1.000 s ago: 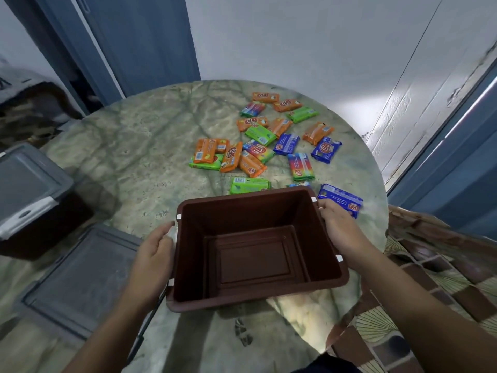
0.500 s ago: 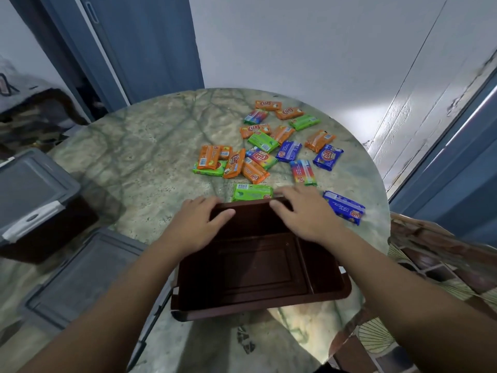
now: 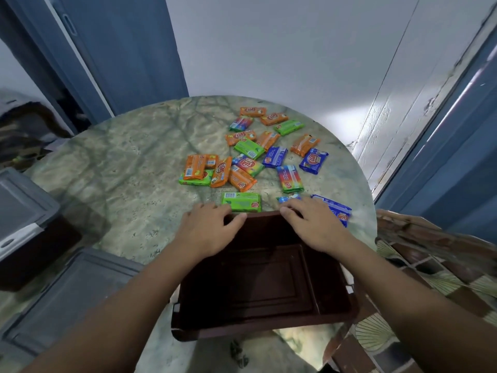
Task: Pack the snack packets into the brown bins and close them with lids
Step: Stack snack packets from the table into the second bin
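At the far left a closed brown bin wears its grey lid, and a loose grey lid lies flat on the counter beside it. My left hand rests on the far rim of the empty brown bin, fingers loosely spread, thumb over the edge. My right hand rests on the same rim (fingers relaxed, gripping nothing). The snack packets lie scattered just beyond, a green packet nearest the rim.
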Motion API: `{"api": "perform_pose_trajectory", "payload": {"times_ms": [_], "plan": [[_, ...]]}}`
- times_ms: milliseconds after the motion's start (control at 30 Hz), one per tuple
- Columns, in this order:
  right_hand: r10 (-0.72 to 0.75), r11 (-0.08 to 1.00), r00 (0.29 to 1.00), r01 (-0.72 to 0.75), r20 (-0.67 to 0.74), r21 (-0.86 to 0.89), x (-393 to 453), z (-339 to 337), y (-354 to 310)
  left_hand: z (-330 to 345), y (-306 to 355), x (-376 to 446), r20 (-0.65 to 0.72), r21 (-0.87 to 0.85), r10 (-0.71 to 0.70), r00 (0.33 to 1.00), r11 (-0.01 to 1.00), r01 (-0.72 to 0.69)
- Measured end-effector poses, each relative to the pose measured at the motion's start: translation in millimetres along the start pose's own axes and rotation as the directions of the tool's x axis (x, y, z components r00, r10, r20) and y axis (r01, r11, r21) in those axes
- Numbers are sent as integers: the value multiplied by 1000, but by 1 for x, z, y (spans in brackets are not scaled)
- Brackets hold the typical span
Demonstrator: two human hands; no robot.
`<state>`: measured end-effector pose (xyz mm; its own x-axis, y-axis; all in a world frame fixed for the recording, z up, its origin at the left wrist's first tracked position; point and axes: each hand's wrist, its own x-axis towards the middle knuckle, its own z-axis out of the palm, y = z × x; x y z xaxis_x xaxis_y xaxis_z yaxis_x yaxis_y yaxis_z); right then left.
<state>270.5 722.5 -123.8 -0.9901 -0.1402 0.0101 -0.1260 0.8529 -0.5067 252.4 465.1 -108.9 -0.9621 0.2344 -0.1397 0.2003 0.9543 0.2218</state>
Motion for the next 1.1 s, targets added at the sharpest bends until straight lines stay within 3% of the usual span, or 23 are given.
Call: {"api": "perform_pose_trajectory", "payload": {"times_ms": [100, 167, 333, 633, 867, 1100], "plan": [[159, 951, 987, -145, -30, 274, 10, -20, 6, -14, 30, 24, -28, -19, 71, 997, 997, -71], [245, 926, 969, -225, -30, 303, 19, -28, 21, -22, 55, 45, -33, -29, 168, 985, 985, -169], [315, 922, 949, -301, -21, 243, 39, -38, 67, -27, 111, 100, 68, 36, 336, 939, 940, -339], [274, 962, 944, -266, 182, -67, 50, -26, 125, 16, 158, 155, 404, 206, 405, 820, 834, -512], [302, 943, 913, -245, 274, -226, 56, -13, 140, 41, 159, 169, 480, 278, 370, 796, 797, -537], [296, 911, 932, -210, 210, -354, 58, -2, 140, 48, 154, 177, 445, 417, 439, 781, 670, -614]]}}
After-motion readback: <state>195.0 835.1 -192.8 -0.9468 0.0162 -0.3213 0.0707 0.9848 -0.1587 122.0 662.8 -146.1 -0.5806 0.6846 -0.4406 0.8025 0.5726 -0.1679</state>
